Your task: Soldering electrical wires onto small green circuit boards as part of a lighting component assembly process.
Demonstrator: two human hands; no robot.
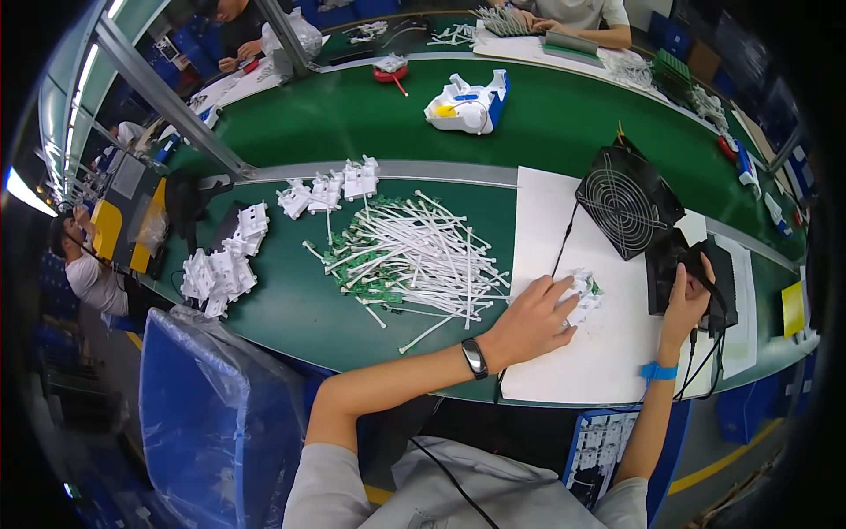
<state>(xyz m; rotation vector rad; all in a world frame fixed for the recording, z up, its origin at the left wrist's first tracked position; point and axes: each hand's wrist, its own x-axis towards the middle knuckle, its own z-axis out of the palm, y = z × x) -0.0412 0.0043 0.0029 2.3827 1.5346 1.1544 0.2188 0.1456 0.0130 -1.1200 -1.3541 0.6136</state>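
Observation:
My left hand (531, 324), a dark band on its wrist, holds a white plastic part (585, 298) down on the white sheet (551, 234). A bit of green shows on that part beside the fingertips. Further right, my right hand (686, 300) wears a blue wrist strap and is closed around a black corded object (710, 280), whose kind I cannot make out. It is at a black box (659, 275) with cables hanging down. To the left of my left hand lies a big pile of white cables (423, 260) with small green boards at their ends.
A black fan (627, 201) with a wire grille stands behind the sheet. White plastic parts are heaped at left (220, 273) and at the back (330, 189). Across a metal rail, a white-and-blue housing (467, 104) sits on the green belt (352, 115). A plastic-lined blue bin (207, 414) stands lower left.

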